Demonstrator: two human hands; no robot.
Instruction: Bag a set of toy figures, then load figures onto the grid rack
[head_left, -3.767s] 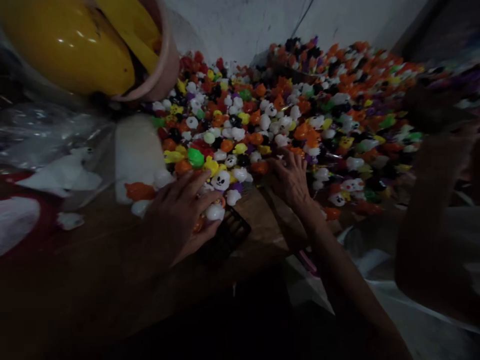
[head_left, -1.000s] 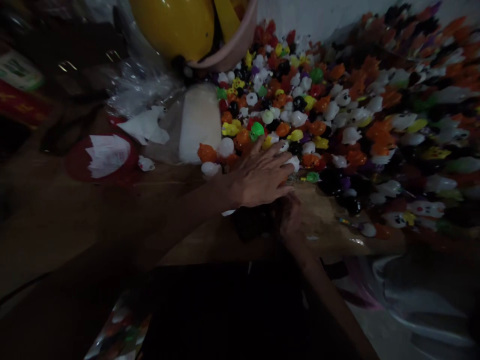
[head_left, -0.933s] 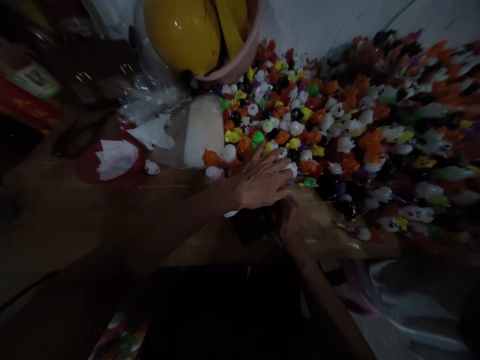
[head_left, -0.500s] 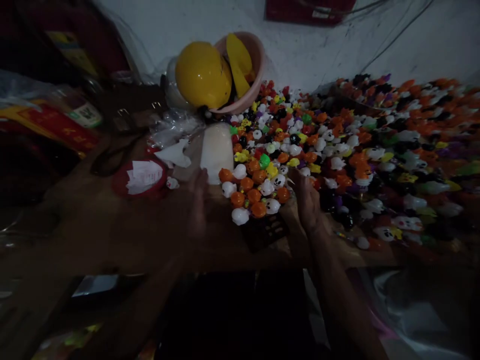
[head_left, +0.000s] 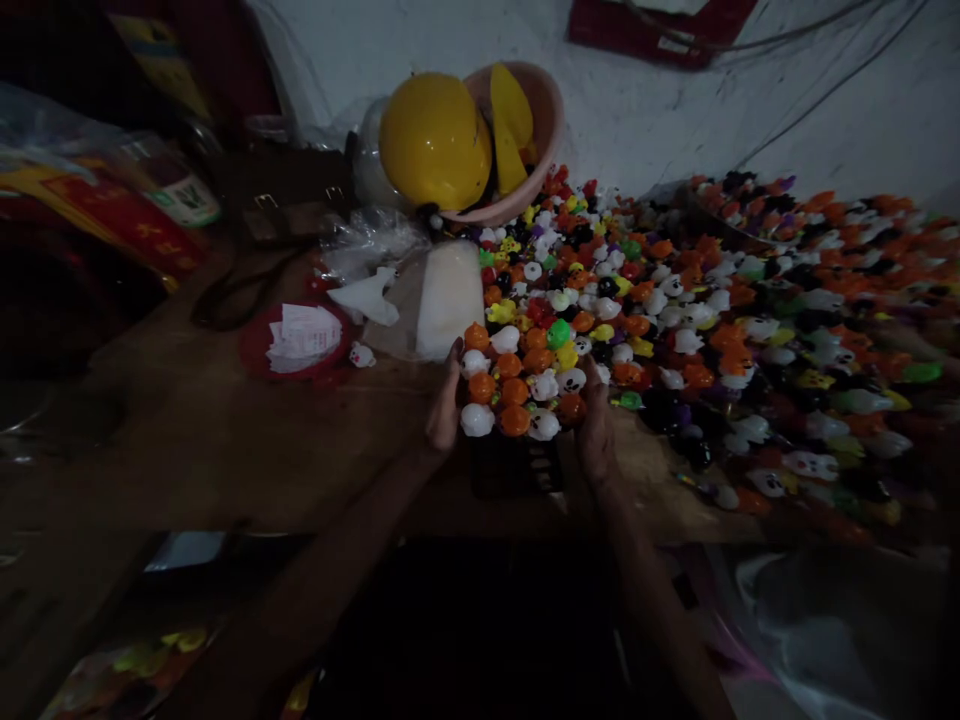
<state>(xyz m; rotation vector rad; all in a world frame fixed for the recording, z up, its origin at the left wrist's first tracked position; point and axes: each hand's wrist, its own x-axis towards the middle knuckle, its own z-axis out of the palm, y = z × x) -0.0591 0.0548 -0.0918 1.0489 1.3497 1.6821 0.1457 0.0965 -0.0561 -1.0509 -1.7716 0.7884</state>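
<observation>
Small glossy figurine toys (head_left: 514, 388), orange pumpkins, white ghost-like shapes and a few yellow or green ones, sit in close rows on a dark slotted tray (head_left: 517, 470). Along the left side of these rows my left hand (head_left: 444, 405) lies with its fingers stretched forward, at or against the outer toys. My right hand (head_left: 596, 425) flanks the right side in the same way, fingers extended. Whether either palm presses on the toys is hard to make out in the dim light. Most of the tray is hidden under the toys.
A large heap of mixed toys (head_left: 720, 350) covers the table's right side. Behind stand a yellow helmet (head_left: 435, 140) and a pink basin (head_left: 551, 130). To the left are a red dish (head_left: 255, 345) with paper slips (head_left: 304, 335), a white block (head_left: 451, 300) and clear plastic (head_left: 375, 245).
My left hand has moved right to the toys' left side, and my right hand has drawn in on the other side. The rows look straighter. The camera view has shifted.
</observation>
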